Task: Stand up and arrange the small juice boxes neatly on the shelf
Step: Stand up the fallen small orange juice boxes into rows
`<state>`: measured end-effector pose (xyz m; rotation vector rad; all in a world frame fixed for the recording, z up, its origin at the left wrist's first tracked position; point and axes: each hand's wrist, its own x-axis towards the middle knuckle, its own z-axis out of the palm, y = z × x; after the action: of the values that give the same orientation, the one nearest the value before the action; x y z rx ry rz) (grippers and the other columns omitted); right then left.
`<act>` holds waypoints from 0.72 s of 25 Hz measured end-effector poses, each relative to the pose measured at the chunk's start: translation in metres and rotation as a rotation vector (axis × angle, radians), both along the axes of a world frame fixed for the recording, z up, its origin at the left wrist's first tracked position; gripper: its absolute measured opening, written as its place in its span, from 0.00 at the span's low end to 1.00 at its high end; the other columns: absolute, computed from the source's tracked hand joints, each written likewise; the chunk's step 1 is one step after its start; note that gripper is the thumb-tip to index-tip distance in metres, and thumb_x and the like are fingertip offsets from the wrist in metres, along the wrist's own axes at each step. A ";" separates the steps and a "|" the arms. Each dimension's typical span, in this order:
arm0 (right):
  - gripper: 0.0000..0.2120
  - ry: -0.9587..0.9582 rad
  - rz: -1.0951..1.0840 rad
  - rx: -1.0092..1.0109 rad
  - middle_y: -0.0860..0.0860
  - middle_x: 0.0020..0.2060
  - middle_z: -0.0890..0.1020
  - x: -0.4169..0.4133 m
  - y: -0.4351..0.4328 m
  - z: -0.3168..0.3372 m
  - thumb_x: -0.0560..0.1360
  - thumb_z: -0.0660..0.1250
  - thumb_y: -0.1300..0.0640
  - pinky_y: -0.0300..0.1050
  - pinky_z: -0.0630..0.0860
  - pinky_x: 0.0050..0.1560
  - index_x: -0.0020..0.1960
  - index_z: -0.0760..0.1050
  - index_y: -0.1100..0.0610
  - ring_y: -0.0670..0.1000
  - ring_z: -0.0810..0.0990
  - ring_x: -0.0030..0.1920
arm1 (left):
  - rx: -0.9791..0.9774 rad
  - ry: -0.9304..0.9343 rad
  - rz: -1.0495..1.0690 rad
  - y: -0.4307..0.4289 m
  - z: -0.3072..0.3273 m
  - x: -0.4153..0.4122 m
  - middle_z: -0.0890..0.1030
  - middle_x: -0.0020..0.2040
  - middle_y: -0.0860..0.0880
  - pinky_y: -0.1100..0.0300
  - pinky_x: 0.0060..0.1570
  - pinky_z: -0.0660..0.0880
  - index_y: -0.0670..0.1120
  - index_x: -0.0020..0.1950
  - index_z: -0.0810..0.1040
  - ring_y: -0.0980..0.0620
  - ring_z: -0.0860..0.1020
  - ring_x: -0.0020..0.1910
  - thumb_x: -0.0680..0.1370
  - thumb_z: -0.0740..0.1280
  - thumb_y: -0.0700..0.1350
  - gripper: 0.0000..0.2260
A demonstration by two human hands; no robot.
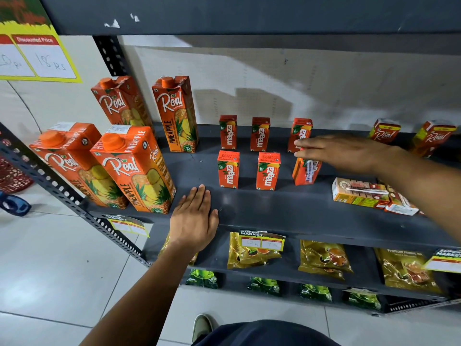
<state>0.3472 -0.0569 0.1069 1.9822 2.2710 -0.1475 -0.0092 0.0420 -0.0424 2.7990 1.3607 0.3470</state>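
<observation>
Right hand (349, 153), fingers flat, tops tilted box (305, 172); fallen boxes (360, 193) right, shelf (287, 211) front edge. Left hand (194, 221) flat, idle.

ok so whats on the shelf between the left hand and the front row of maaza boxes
Nothing: the head view shows bare dark shelf between the left hand and the front maaza boxes.
</observation>
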 end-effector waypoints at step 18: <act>0.20 -0.022 -0.167 -0.043 0.43 0.36 0.76 -0.004 0.018 0.005 0.74 0.65 0.40 0.41 0.66 0.35 0.56 0.78 0.54 0.45 0.75 0.36 | -0.012 -0.013 -0.012 -0.001 0.002 0.000 0.71 0.70 0.39 0.45 0.66 0.66 0.37 0.67 0.72 0.40 0.69 0.69 0.78 0.52 0.53 0.27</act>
<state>0.3430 -0.0391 0.1120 2.1381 2.0695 -0.1873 -0.0093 0.0406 -0.0403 2.7889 1.3378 0.3553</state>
